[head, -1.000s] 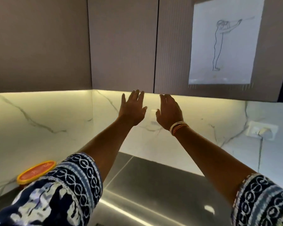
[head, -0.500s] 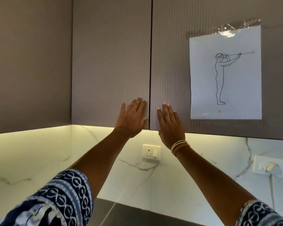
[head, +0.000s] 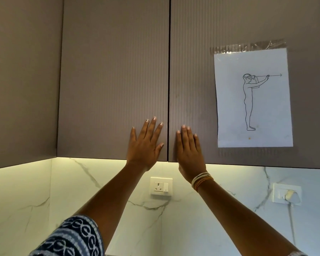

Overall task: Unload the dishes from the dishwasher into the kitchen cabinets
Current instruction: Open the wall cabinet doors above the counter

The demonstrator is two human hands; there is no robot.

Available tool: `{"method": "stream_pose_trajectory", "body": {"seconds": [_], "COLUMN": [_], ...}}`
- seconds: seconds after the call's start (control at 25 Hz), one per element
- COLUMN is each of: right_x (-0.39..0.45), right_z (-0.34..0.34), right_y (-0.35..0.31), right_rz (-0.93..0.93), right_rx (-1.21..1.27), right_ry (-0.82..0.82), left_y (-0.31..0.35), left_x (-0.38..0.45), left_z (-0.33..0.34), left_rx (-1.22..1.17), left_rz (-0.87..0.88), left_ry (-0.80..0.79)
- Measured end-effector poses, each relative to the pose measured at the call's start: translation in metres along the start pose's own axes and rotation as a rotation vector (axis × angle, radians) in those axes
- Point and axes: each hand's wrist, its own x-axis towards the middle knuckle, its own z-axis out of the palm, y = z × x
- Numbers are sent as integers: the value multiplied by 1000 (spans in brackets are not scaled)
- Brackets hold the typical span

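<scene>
Two ribbed grey-brown upper cabinet doors fill the view, both closed, with a thin vertical gap between them. My left hand [head: 146,143] lies flat with fingers spread on the lower corner of the left door [head: 115,80]. Beside it, my right hand [head: 189,150], bangles at the wrist, lies flat against the lower corner of the right door [head: 190,71]. Neither hand holds anything. No dishes or dishwasher are in view.
A taped paper sheet [head: 252,98] with a line drawing of a standing figure hangs on the right door. Below the cabinets a lit marble backsplash carries a white socket [head: 161,186] and a second socket with a plug [head: 287,194]. Another cabinet face [head: 22,80] meets the left door at the corner.
Both hands rose from below the cabinet's lower edge onto the door fronts. The view tilted upward, so the steel counter and orange lid dropped out of sight.
</scene>
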Motion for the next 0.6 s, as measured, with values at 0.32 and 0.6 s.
{"method": "stream_pose_trajectory", "body": {"seconds": [0.32,0.6], "right_x": [-19,-46], "right_z": [-59,-144], "right_y": [0,11], "right_rz": [-26,-35], "right_rx": [81,202], "right_ry": [63,134], "left_y": [14,81], "left_x": [-1,23], "left_z": [-50,-165], "left_rx": [-425,-1901], "left_rz": [-46,-683], "left_ry": [-191,-287]}}
